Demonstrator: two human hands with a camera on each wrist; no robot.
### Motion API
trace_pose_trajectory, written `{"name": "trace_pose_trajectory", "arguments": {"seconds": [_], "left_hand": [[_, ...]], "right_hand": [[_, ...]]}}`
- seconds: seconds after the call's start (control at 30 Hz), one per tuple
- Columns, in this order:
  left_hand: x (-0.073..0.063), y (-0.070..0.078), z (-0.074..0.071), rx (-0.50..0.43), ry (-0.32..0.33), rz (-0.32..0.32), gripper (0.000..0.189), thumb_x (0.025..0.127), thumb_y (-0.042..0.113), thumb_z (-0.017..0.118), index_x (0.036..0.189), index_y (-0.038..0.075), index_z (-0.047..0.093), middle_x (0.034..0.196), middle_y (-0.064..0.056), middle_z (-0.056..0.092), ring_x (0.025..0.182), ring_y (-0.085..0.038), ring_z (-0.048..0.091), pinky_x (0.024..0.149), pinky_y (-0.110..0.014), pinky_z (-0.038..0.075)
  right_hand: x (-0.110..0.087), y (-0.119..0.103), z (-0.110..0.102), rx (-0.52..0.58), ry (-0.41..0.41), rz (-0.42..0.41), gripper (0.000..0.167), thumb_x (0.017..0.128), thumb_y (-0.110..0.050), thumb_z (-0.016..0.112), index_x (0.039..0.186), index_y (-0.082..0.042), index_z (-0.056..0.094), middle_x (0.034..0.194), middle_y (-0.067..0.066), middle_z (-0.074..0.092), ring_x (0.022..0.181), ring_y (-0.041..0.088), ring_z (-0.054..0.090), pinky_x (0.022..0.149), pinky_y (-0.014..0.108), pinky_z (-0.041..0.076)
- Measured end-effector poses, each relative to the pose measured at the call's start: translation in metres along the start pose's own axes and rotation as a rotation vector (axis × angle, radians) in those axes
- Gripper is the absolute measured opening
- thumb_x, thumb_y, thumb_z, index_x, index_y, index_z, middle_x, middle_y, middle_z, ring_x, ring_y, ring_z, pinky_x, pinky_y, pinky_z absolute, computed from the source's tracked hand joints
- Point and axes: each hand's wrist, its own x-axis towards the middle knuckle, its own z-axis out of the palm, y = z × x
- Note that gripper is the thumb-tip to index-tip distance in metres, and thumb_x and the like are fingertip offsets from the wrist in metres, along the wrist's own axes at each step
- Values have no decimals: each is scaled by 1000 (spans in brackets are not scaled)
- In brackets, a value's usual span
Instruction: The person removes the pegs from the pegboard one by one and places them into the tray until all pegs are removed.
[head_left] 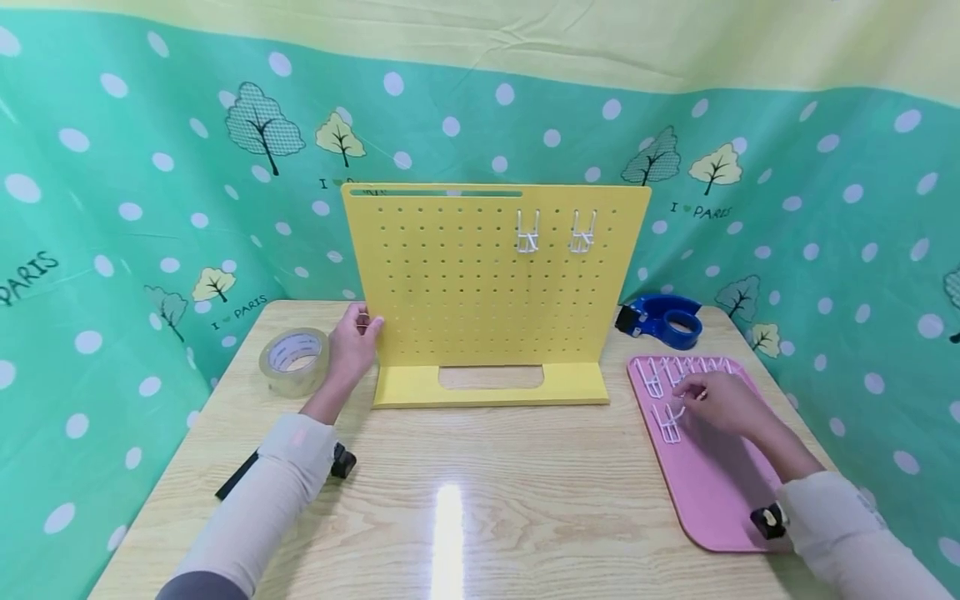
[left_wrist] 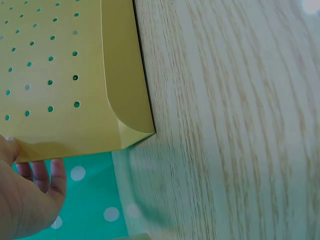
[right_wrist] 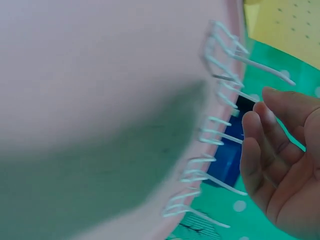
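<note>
A yellow pegboard (head_left: 442, 287) stands upright on its base, with two white wire hooks (head_left: 528, 237) hung in its upper right part. My left hand (head_left: 352, 343) grips its left edge, thumb in front and fingers (left_wrist: 58, 175) behind. On the right, my right hand (head_left: 720, 402) hovers over the upper part of a pink tray (head_left: 720, 508). Its fingers are loosely bent, and the right wrist view shows nothing between thumb and fingertips. Close to them lie several white wire hooks (right_wrist: 222, 55), most in a row along the tray's far end.
A roll of clear tape (head_left: 295, 362) sits left of the pegboard. Behind the tray is a blue tape dispenser (head_left: 663, 321). The wooden table (head_left: 517, 500) borders a green dotted curtain (head_left: 450, 158). A black strip (head_left: 237, 477) lies partly under the left forearm.
</note>
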Motion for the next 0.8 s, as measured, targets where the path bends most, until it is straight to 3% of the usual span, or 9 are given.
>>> {"name": "trace_pose_trajectory", "arguments": {"seconds": [0.2,0.33,0.5,0.6,0.8], "left_hand": [[-1,1,0,3,2,-2,25,104,23,59,121,5,56,111,-19,68,97,-30,63,79,-36,53],[-1,2,-1,-1,-3,-9,25,104,22,59,122,5,56,112,-19,67,99,-30,63,81,-38,53],[-1,2,-1,1,-7,-17,26,104,23,58,122,5,56,112,-19,67,98,-30,62,80,-36,53],[-2,3,-1,7,-6,-18,26,104,23,58,123,4,56,111,-19,67,97,-30,62,78,-34,52],[-2,4,-1,13,-2,-15,27,104,23,58,123,4,57,112,-20,68,97,-31,63,80,-37,54]], "right_hand": [[13,-17,-20,2,55,34,20,95,-12,66,110,-2,73,96,13,73,86,27,65,65,30,52],[21,-36,-31,17,86,47,22,98,-15,63,115,-3,71,102,17,72,86,28,64,60,29,52],[31,-70,-40,68,150,54,22,101,-20,63,119,-8,70,111,18,71,91,29,64,69,34,59],[39,-91,-40,95,212,15,22,101,-20,65,118,-10,71,112,16,71,94,29,65,76,37,60],[60,-129,-32,114,383,-120,19,98,-16,68,114,-8,73,104,12,74,84,24,66,66,30,56]]}}
